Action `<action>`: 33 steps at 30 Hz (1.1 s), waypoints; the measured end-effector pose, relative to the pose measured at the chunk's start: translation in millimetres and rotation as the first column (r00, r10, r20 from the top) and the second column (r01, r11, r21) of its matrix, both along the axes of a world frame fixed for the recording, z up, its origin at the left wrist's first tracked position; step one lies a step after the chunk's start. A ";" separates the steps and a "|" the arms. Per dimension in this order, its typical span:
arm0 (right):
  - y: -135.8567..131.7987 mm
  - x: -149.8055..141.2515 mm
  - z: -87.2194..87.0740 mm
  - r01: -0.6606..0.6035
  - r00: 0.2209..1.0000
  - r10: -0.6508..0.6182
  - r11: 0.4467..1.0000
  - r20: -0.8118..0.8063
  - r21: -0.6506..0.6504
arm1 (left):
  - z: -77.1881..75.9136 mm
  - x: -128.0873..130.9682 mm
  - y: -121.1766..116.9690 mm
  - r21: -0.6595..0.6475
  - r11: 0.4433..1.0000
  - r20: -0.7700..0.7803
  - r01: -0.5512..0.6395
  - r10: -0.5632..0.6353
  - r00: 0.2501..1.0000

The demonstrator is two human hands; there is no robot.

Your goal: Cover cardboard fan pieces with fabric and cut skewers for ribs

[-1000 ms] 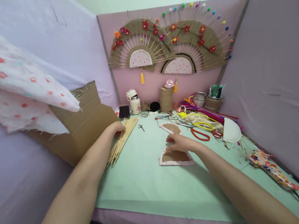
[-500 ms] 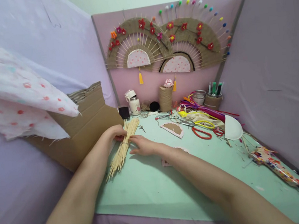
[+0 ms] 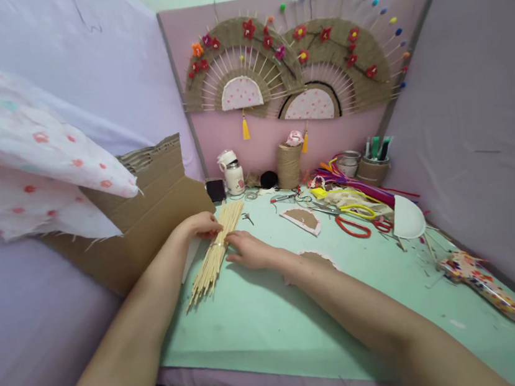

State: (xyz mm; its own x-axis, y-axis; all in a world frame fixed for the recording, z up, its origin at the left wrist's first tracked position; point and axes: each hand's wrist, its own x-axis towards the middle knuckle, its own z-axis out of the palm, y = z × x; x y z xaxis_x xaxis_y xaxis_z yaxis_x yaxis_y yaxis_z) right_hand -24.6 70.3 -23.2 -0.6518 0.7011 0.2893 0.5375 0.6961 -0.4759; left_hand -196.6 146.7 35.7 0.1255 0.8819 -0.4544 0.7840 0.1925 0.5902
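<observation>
A bundle of thin wooden sticks (image 3: 208,270) lies slantwise on the green tabletop, bound with a narrow band round its middle. My left hand (image 3: 205,224) is at its upper left side, fingers curled and closed against the sticks; some fingertips are hidden. From the right, my right hand (image 3: 249,250) grips the bundle near the band, its fingertips on the sticks and the thumb lower down. Beside the bundle's left edge shows a piece of something white (image 3: 191,259), partly behind my left wrist. A small key-like metal piece (image 3: 247,218) lies just right of the sticks.
Cardboard (image 3: 148,222) and flowered cloth (image 3: 40,182) stand at left. Behind are a white bottle (image 3: 233,176) and twine spool (image 3: 289,165). Rightward lie half-round pieces (image 3: 302,219), red-handled scissors (image 3: 353,227), a white half disc (image 3: 408,217) and a patterned glue gun (image 3: 485,287) with a cord.
My view has shifted slightly, so the scene sits a little differently. Both hands stay at the bundle. The white piece left of the sticks now shows more.
</observation>
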 end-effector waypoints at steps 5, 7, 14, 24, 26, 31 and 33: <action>31.1 5.5 6.2 0.077 0.996 -0.081 0.991 0.031 0.112 | 2.5 -7.2 -3.1 0.048 0.997 -0.027 0.066 -0.065 0.998; 47.7 4.1 12.9 0.067 0.991 -0.086 0.982 0.104 0.175 | 3.9 -10.1 -4.5 0.044 0.994 -0.013 0.100 -0.100 0.995; 81.2 -13.5 31.4 -0.141 0.875 -0.033 0.937 0.482 0.319 | -1.6 -17.2 -14.2 0.175 0.973 -0.025 0.151 -0.149 0.989; 98.6 -17.0 28.5 -0.416 0.777 0.069 0.802 0.626 0.428 | -11.3 -21.0 -33.4 0.150 0.982 0.054 -0.118 0.111 0.992; 101.2 -20.7 27.7 -0.467 0.752 0.106 0.783 0.650 0.411 | -11.1 -20.2 -34.4 0.134 0.979 0.075 -0.152 0.143 0.987; 102.4 -33.1 30.1 -0.504 0.664 0.081 0.783 0.743 0.365 | -9.3 -18.6 -37.0 0.111 0.976 0.114 -0.189 0.177 0.978; 101.7 -36.6 32.6 -0.494 0.637 0.035 0.786 0.770 0.373 | -8.8 -18.9 -37.8 0.107 0.976 0.117 -0.188 0.176 0.977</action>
State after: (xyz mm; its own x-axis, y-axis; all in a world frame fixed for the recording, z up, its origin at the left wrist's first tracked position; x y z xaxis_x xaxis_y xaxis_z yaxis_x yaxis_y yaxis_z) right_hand -61.2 172.0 9.4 -0.9328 0.3488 -0.0904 0.2802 0.8599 0.4267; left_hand -215.5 108.8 26.9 0.0001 0.9405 -0.3399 0.6734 0.2512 0.6953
